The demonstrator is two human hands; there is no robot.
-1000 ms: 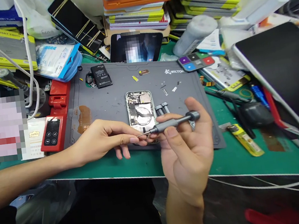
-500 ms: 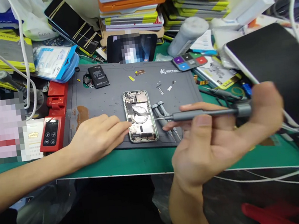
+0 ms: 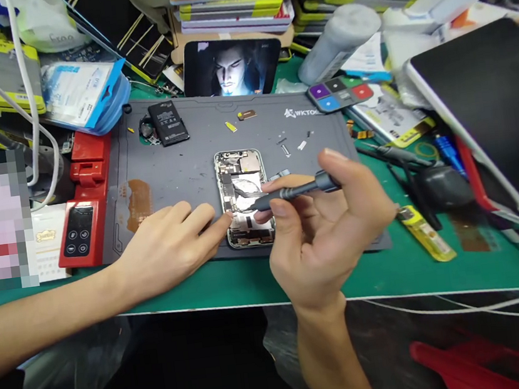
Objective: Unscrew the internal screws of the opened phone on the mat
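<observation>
An opened smartphone [image 3: 248, 224] lies on the grey work mat [image 3: 182, 185], its circuit board and a round coil exposed. My left hand [image 3: 175, 239] rests at the phone's left edge, fingers bent and close together, with the index fingertip on the edge; its thumb is hidden. Held in the fingers of my right hand [image 3: 325, 230] is a grey screwdriver [image 3: 294, 191]. Its tip points left over the inside of the phone; whether it touches a screw is too small to tell. Behind this hand, other screwdrivers are mostly covered. A black battery [image 3: 168, 123] sits at the mat's back left.
Small loose parts [image 3: 286, 150] are scattered right of the phone. A red device with buttons [image 3: 85, 231] stands at left. Another phone [image 3: 232, 68] with a lit screen leans at the back. A bottle [image 3: 340, 42], a colored-square pad [image 3: 339, 93] and a large black panel [image 3: 491, 122] are at right.
My right hand has moved left, bringing the screwdriver from beside the phone to over its inside. My left hand stays at the phone's edge. The camera view has shifted slightly.
</observation>
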